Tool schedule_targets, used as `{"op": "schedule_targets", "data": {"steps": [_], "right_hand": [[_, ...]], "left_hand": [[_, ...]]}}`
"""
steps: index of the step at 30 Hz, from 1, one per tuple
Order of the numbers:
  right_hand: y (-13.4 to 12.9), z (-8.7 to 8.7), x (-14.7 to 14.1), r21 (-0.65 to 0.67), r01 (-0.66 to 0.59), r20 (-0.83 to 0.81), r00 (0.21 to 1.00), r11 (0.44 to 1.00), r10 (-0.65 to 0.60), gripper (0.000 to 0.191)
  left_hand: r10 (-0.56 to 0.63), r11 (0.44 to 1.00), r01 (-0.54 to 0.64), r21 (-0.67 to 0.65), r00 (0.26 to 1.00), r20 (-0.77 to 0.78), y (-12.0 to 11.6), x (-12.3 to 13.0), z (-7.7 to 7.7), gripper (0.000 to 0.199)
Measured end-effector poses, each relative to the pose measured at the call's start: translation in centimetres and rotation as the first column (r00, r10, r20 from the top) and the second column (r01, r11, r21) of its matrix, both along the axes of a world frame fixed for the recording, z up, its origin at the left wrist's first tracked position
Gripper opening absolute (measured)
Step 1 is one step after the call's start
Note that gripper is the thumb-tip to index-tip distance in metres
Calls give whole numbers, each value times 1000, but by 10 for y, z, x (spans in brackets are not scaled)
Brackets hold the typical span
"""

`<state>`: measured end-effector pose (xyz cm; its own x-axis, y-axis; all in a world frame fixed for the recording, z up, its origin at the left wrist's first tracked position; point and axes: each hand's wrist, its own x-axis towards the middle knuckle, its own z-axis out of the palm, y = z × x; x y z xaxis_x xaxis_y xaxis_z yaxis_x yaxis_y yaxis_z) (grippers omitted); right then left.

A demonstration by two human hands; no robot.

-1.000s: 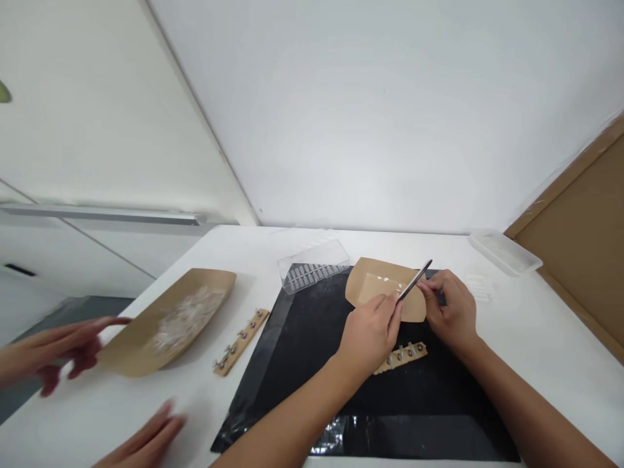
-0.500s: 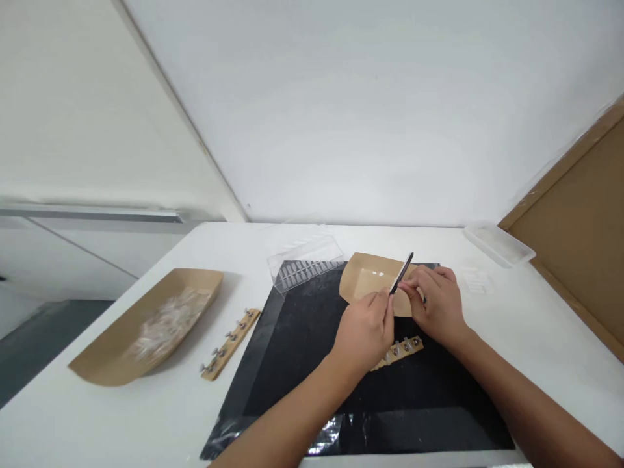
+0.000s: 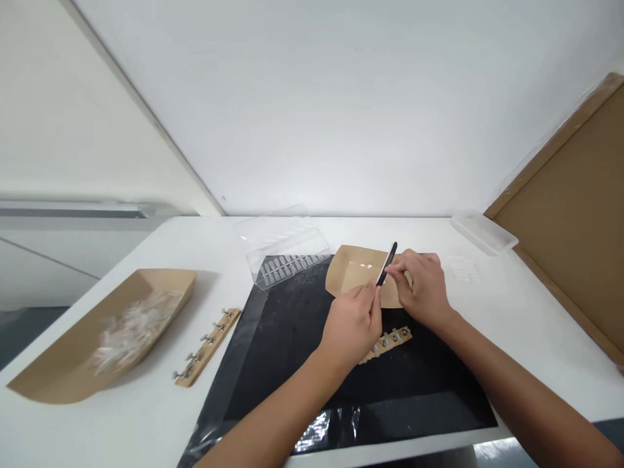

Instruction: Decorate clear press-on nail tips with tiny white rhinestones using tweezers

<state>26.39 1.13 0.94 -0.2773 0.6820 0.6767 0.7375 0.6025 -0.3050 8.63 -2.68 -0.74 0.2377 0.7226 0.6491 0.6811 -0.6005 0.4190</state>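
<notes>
On my screen, the person's left hand [image 3: 350,328] and right hand [image 3: 423,289] were close together over the top part of the black mat [image 3: 287,370]. I read clock times from the hands, with 12 toward the far edge of the desk. The left fingers [image 3: 365,298] were clamped on the low end of a thin black tool [image 3: 387,264], and the right fingers [image 3: 397,270] were pressed on its upper part. The view was poor there, so I could not tell if it was a file or tweezers, or if a small bit sat in the grip.

Just behind the tool lay a small brown paper tray [image 3: 347,273], with a few tiny white bits [image 3: 365,266] in it. Only a little looked done. Much looked left, since a big brown paper tray [image 3: 53,383] at 9 o'clock held a heap of clear plastic bits [image 3: 131,335].

A clear plastic box of white nail tips [image 3: 287,259] sat at 11 o'clock, on the mat's top edge. One wooden strip with small screws [image 3: 387,344] lay on the mat at 6 o'clock, just below the hands. A second wooden strip with small screws [image 3: 207,348] lay on the white desk [image 3: 546,338] at 8 o'clock. A clear plastic tub [image 3: 482,233] stood at 1 o'clock.
</notes>
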Motion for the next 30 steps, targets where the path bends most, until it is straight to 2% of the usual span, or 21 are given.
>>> {"op": "schedule_targets", "data": {"steps": [2,6,10,13,17,21,24,28,30], "right_hand": [[0,0,0,-6,-41,32,999,999,41,27],[2,2,0,21,45,10,999,999,-45,26],[3,1,1,-17,-30,41,999,999,31,28],[3,2,2,13,23,-1,1000,1000,-23,29],[5,4,2,-33,-70,16,997,997,70,28],[6,3,1,9,15,-23,1000,1000,-15,29],[6,3,1,-37,-68,66,995,997,70,32],[6,6,3,18,18,20,1000,1000,-18,33],[4,7,3,-7,-48,48,998,999,48,32]], "left_hand": [[7,1000,-6,2,1000,-8,0,0,0,22],[8,1000,-8,5,1000,-14,-1,0,1,22],[-2,1000,2,16,1000,-19,-2,-2,2,22],[-4,1000,4,7,1000,-12,-1,-3,3,22],[-18,1000,18,-6,1000,-13,-2,-3,5,23],[-23,1000,23,-7,1000,1,-1,-4,4,23],[-15,1000,15,-9,1000,-5,-2,-6,4,22],[-14,1000,14,-5,1000,-23,-3,-7,6,23],[-15,1000,15,-1,1000,-22,-4,-7,7,23]]}}
